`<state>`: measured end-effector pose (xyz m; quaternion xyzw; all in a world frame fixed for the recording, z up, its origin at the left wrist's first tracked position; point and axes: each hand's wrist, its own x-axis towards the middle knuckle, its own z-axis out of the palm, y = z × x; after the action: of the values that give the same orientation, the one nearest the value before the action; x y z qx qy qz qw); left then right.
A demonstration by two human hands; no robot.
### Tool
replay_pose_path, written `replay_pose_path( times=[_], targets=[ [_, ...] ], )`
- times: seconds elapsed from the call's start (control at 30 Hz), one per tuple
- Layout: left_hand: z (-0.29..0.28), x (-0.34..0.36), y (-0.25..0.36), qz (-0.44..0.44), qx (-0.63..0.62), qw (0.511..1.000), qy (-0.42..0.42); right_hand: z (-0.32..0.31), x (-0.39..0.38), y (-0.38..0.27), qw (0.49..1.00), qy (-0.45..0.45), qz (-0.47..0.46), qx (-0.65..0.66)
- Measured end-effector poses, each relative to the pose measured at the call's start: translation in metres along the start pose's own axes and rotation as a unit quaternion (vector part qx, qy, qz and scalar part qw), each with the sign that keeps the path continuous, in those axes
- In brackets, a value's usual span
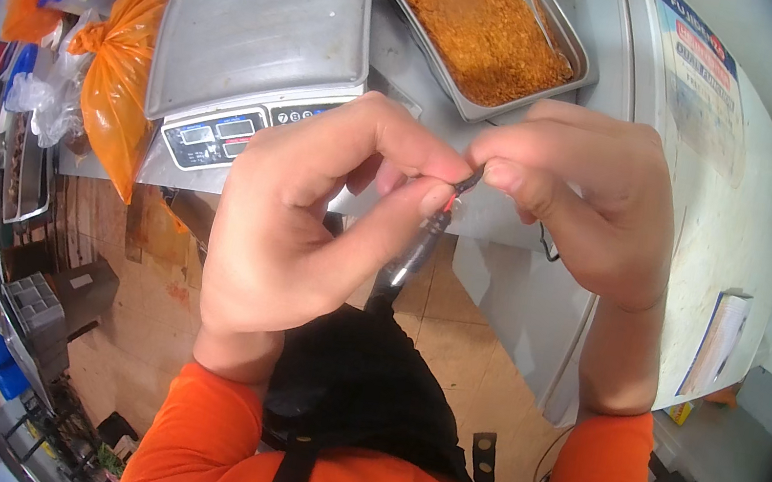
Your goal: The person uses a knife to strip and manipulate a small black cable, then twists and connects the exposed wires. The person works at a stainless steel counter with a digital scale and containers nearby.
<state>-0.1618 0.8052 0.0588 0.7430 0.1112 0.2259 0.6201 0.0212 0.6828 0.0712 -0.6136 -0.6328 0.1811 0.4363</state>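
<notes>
My left hand (311,211) pinches a thin black cable with a barrel plug (416,250) between thumb and fingers, close in front of my chest. A short red wire end shows at the cable's tip. My right hand (580,194) grips the cable's upper end at that tip, fingertips touching those of the left. The plug end hangs down below my left fingers. Both hands are held above the counter's edge, in front of a digital weighing scale (254,55) with a steel pan.
A steel tray of orange-brown crumbs (486,23) with a spoon sits behind the hands. Orange plastic bags (116,90) and lidded tubs stand left of the scale. A white chest freezer (735,211) lies at right. Crates and shelves fill the lower left floor.
</notes>
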Motion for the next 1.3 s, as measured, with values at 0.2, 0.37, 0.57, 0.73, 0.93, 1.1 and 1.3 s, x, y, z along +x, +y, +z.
replay_pose_path(
  times=[0.2, 0.37, 0.57, 0.73, 0.93, 1.1, 1.3],
  targets=[
    [-0.003, -0.004, 0.008, -0.045, -0.024, 0.999, 0.012, 0.011, -0.003, 0.009, 0.991, 0.043, -0.091, -0.088],
    [-0.008, -0.008, 0.013, -0.023, 0.003, 1.000, 0.002, 0.017, -0.001, 0.013, 0.982, 0.051, -0.152, -0.099],
    [-0.012, -0.007, 0.009, -0.048, -0.034, 0.998, -0.006, 0.029, -0.004, 0.013, 0.985, 0.056, -0.148, -0.074],
    [-0.016, -0.007, 0.001, -0.098, -0.159, 0.982, -0.024, 0.030, -0.003, 0.009, 0.988, 0.019, -0.133, -0.080],
    [-0.016, -0.004, -0.003, -0.109, -0.189, 0.975, -0.032, 0.029, -0.004, 0.008, 0.990, 0.000, -0.110, -0.089],
    [-0.017, -0.001, -0.004, 0.002, 0.033, 0.999, 0.001, 0.028, 0.005, 0.010, 0.978, 0.098, -0.128, -0.132],
    [-0.009, 0.001, -0.006, 0.022, 0.110, 0.991, 0.069, 0.022, -0.011, -0.035, 0.978, 0.155, 0.031, -0.138]
  ],
)
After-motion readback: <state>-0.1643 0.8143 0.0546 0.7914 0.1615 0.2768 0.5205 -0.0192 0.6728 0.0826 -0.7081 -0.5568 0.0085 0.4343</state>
